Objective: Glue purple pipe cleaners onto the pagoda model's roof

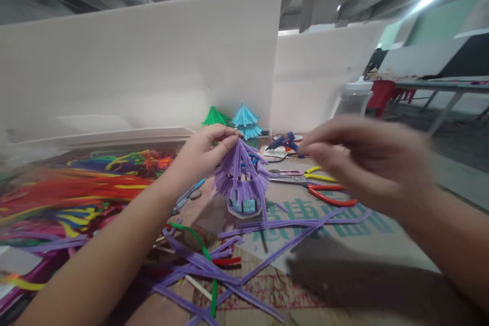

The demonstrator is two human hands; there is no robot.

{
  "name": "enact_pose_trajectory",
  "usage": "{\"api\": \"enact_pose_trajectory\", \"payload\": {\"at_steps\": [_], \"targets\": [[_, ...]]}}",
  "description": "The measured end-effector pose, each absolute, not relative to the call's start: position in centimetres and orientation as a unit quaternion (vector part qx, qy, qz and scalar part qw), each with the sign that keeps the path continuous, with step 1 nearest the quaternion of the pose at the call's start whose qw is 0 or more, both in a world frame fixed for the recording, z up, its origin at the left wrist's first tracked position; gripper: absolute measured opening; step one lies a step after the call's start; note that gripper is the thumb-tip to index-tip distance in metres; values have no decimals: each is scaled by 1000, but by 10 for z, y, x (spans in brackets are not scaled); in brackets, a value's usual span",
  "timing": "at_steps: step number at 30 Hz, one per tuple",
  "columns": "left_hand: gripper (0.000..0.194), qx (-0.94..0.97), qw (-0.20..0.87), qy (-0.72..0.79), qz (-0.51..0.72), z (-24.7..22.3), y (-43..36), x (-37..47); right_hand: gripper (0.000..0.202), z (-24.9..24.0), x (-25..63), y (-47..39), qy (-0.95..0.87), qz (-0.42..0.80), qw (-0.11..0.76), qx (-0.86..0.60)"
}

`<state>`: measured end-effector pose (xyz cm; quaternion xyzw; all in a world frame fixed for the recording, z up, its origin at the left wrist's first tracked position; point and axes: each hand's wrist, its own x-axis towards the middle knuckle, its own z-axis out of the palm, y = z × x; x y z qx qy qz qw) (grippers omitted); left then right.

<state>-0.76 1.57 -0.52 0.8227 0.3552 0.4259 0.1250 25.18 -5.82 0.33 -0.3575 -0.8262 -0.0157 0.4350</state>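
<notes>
A small pavilion model [244,183] made of purple pipe cleaners stands on the table, with a light blue lower part and a pale base. At its peak, the thumb and fingers of my left hand [208,155] pinch the tip of the purple roof. My right hand [367,160] is raised to the right of the model, apart from it and blurred by motion. Its thumb and forefinger come together in a pinch; whether anything is between them cannot be made out. Loose purple pipe cleaners [290,249] lie in front of the model.
Behind stand a green roofed model [214,115] and a blue roofed model [245,118]. A blue glue gun [288,142], red-handled pliers [328,196] and yellow handles [319,175] lie to the right. Colourful pipe cleaners [91,183] fill the left. A clear bottle [353,99] stands back right.
</notes>
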Motion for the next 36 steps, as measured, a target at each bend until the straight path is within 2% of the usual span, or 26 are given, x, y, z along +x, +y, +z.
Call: {"api": "enact_pose_trajectory", "payload": {"at_steps": [5, 14, 20, 23, 26, 33, 36], "targets": [[22, 825, 95, 362, 423, -3, 9, -4, 29, -18, 231, -30, -852, 107, 345, -379], [19, 831, 60, 351, 427, -3, -2, 2, 22, -35, 216, -22, -799, 344, 336, -362], [55, 857, 49, 313, 406, -5, -9, 0, 26, -36, 212, -23, -768, 407, 325, -373], [64, 885, 0, 313, 345, -5, -13, 0, 25, -37, 211, -22, -769, 401, 329, -373], [63, 897, -43, 297, 325, -7, -13, 2, 22, -40, 211, -22, -780, 366, 336, -379], [51, 900, -58, 288, 321, -9, -10, 4, 18, -42, 217, -27, -819, 113, 396, -400], [49, 902, -57, 282, 321, -8, -10, 5, 18, -40, 220, -29, -828, 52, 406, -383]]}}
